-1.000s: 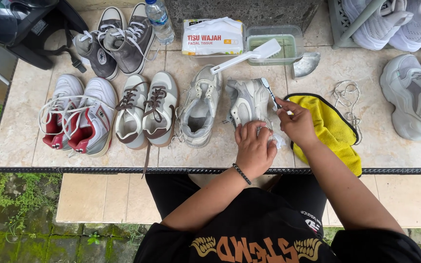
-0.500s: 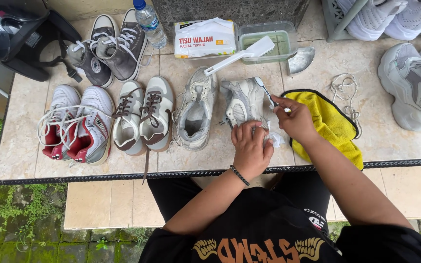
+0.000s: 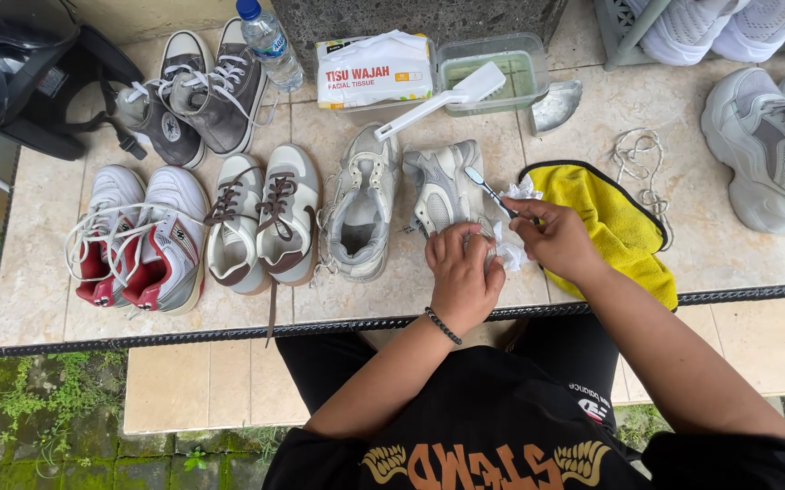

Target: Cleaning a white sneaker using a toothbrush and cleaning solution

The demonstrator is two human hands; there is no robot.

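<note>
At the near edge of the tiled table (image 3: 755,263), the left hand (image 3: 461,277) is closed over the heel of a grey-white sneaker (image 3: 442,186), pressing it down. The shoe lies directly under and beyond that hand, toe pointing toward the far edge. Just beside it, the right hand (image 3: 556,240) grips a toothbrush (image 3: 488,189) together with a crumpled tissue (image 3: 512,249); the brush head reaches over the sneaker's side. A yellow cloth (image 3: 615,227) lies under and beyond the right wrist. The matching sneaker (image 3: 358,213) sits to the left, then two more pairs. Toward the far edge: a tissue pack (image 3: 372,71), a clear tub (image 3: 494,68) with a white brush (image 3: 438,98) across it, and a water bottle (image 3: 267,41).
</note>
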